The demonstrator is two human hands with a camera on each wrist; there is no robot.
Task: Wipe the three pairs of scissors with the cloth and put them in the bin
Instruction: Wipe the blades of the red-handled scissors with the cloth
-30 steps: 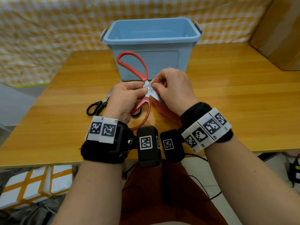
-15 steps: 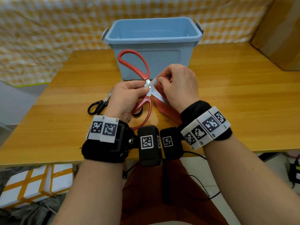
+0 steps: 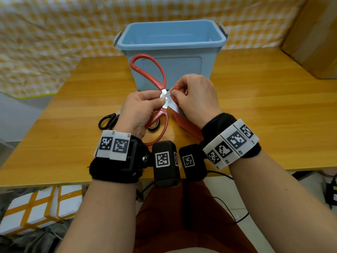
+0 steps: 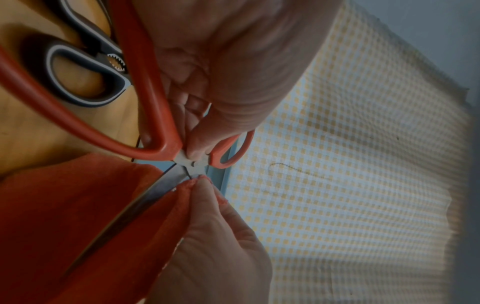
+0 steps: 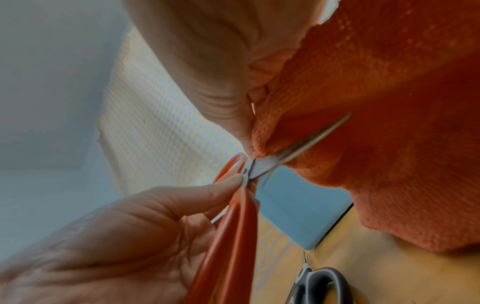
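My left hand (image 3: 140, 110) pinches the red-handled scissors (image 3: 162, 114) at the pivot and holds them above the table with the blades spread. My right hand (image 3: 197, 95) pinches the orange-red cloth (image 3: 187, 123) around one blade right by the pivot. The other blade (image 4: 155, 189) lies bare against the cloth (image 4: 52, 205). The blue bin (image 3: 171, 46) stands just behind, with nothing visible inside. Black scissors (image 3: 105, 122) lie on the table to the left. A grey-and-black pair (image 4: 39, 61) lies beneath my left hand, also seen as grey-and-black scissors (image 5: 337, 281).
The wooden table (image 3: 255, 115) stretches bare to the right of my hands. A cardboard box (image 3: 313, 42) sits at the back right corner. A yellow checked curtain (image 3: 54, 42) hangs behind the table.
My right fingertips have worked the cloth slightly along the blade by the pivot. The scissors have tilted a little in my left hand. The bin and the other scissors have not moved.
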